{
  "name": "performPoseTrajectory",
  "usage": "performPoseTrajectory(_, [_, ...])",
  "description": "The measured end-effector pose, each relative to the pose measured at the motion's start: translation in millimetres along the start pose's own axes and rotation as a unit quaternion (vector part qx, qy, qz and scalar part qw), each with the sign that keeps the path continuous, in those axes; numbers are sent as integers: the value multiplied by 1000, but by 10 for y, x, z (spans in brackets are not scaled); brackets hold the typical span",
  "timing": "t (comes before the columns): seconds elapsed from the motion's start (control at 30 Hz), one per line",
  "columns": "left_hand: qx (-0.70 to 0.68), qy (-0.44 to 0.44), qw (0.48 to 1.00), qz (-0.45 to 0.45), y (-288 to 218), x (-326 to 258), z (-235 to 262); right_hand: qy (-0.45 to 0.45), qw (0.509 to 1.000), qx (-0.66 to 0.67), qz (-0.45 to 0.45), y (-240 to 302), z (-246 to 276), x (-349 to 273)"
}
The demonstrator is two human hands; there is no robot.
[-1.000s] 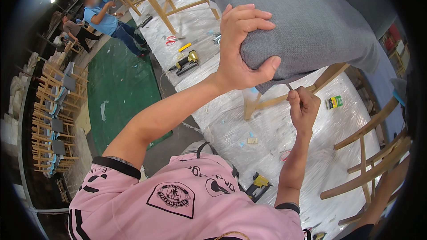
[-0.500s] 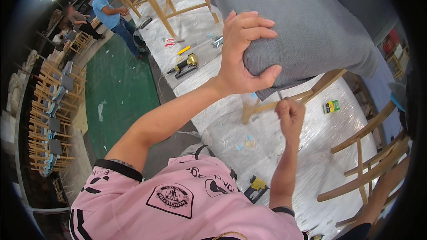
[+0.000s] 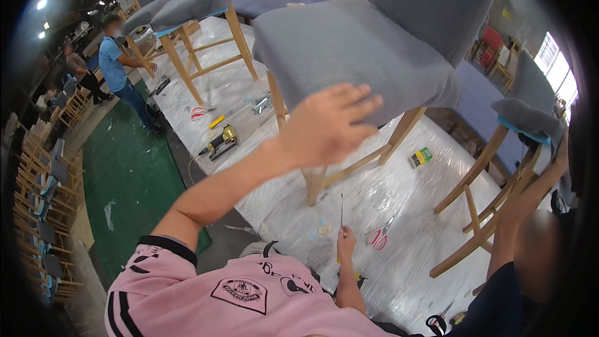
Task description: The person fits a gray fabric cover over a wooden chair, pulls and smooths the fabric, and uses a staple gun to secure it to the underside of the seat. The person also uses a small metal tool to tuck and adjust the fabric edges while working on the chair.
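Big and busy, the workshop has a long table (image 3: 399,212) wrapped in shiny clear plastic, with a green floor (image 3: 125,168) beside it. On the table stands a grey chair (image 3: 355,50) with pale wooden legs.

A person in a pink shirt lifts the left hand (image 3: 327,126) in front of the chair's seat. That hand is blurry. Its fingers are open and a little spread, and they hold nothing. I cannot tell if they touch the seat.

The right hand (image 3: 345,238) is low, close to the body, above the table. Its fingers are pressed together and pinch the bottom of a thin metal rod (image 3: 341,210). The rod points straight up, near the chair's front leg.

Just beside that hand, red scissors (image 3: 379,236) lie on the plastic. A small green and yellow box (image 3: 420,157) sits farther off, past the chair leg. A yellow power tool (image 3: 218,142) and another pair of red scissors (image 3: 201,112) lie farther up the table.

Far at the left a person in a blue shirt (image 3: 113,65) stands by another grey chair (image 3: 187,9). More wooden chairs (image 3: 40,212) are stacked along the left side.
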State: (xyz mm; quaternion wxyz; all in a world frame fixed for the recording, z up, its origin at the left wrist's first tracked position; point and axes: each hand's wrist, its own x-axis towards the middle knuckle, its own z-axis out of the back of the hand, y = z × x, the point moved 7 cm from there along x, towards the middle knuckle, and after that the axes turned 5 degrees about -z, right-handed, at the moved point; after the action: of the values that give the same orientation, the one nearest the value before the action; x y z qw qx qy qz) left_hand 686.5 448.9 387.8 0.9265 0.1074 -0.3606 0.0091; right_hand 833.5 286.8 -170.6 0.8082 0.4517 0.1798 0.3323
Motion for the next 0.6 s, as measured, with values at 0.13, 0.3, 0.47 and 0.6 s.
performPoseTrajectory(0.13, [-280,-114,953,-20,-325,-372,55,-42,986,156,47,1134,372,622])
performPoseTrajectory(0.3, [-437,-342,689,465,176,-1706,-387,162,912,366,93,3605,1088,607])
performPoseTrajectory(0.47, [-569,-192,565,565,318,-1688,-702,247,905,330,104,4528,1017,431])
performPoseTrajectory(0.6, [-633,-120,553,529,218,-1654,-826,207,917,327,94,4464,946,432])
